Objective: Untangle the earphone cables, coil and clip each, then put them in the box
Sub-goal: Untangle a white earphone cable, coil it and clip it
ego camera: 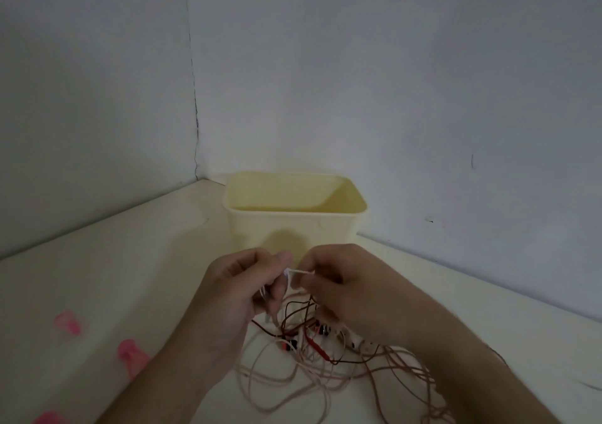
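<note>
A short stretch of white earphone cable runs taut between the two hands, raised above the worktop in front of the box. The left hand holds it in a narrow grip, thumb and curled fingers pinching the strand, with more white cable hanging down from its palm. The right hand pinches the other end of the same stretch, its fingers curled tight around it.

Below the hands, toward 6 o'clock, the tangle of cables lies spread on the worktop: pale pinkish-white loops mixed with dark red strands, and a few small dark and red plug or earbud parts in the knot, too blurred to tell apart. The loops trail off toward 4 o'clock under the right forearm.

At 12 o'clock from the hands stands the pale yellow box, open at the top, close to the corner of the wall.

At 8 o'clock, well apart from the tangle, lie three pink clips, blurred.
</note>
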